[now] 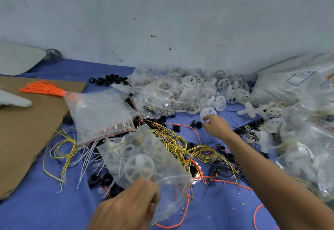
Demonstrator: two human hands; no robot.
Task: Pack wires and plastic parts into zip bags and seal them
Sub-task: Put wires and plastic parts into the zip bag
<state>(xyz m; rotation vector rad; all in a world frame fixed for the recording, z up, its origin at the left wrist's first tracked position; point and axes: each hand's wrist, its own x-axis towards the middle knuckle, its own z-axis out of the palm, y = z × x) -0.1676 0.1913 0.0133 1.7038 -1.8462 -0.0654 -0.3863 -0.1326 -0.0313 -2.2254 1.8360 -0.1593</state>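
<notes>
near the middle, the left hand [130, 204] grips the near edge of a clear zip bag [168, 190], fingers curled on the plastic; the bag slants away over the blue cloth [54, 202] and holds 1 spoked wheel [140, 168] and some thin wires. farther off to the right, the right hand [216, 126] pinches a loose white wheel [207, 115] between thumb and fingertips, near the wheel pile [226, 88]. coiled yellow wires [173, 141] lie between the 2 hands. a stack of flat bags [101, 114] sits far left, beside the cardboard [27, 132].

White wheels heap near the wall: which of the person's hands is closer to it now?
Right. The right hand reaches the front edge of the heap and pinches one white wheel there. The left hand is far back, close to the person, holding a clear zip bag.
</notes>
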